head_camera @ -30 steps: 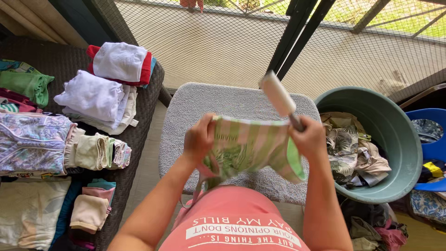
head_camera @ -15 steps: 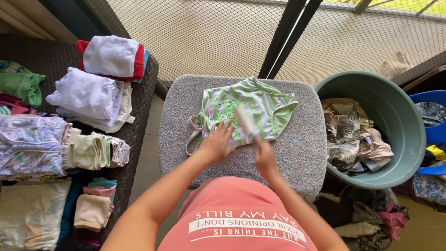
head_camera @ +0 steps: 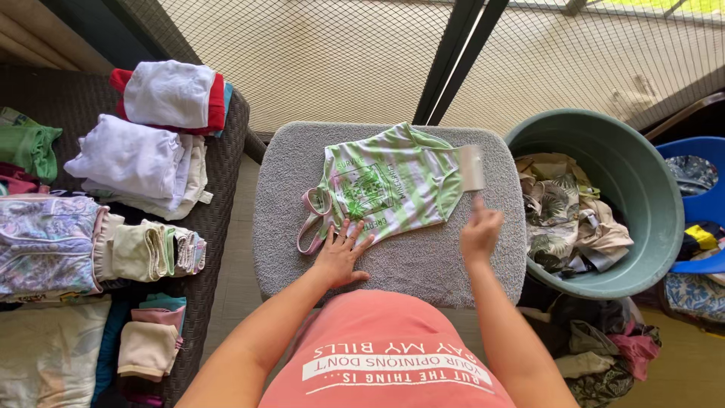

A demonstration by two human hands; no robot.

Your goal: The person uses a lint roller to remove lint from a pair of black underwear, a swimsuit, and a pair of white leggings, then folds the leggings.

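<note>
Since half a second ago, both hands have drawn apart: the striped garment now lies fully spread, and the flat tool has swung out to its right edge.

One green-and-white striped child's top [head_camera: 385, 185] with pink straps lies flat in the middle of a grey padded bench [head_camera: 393, 257]. The left hand [head_camera: 341, 253] presses open-palmed on the top's lower left edge, fingers spread, gripping nothing. The right hand [head_camera: 480, 236], to the right of the top, is closed around the handle of one pale flat paddle-shaped tool [head_camera: 472, 168] whose blade rests at the top's right edge.

This looks like the smoothing step before folding; the next move would likely call for keeping the top pinned while the tool works across it.

Right of the bench stand one green round tub [head_camera: 649, 196] heaped with unfolded clothes and one blue tub [head_camera: 698, 162] beyond it. Left of the bench, a dark wicker seat [head_camera: 226, 151] carries at least six stacks of folded laundry.
</note>
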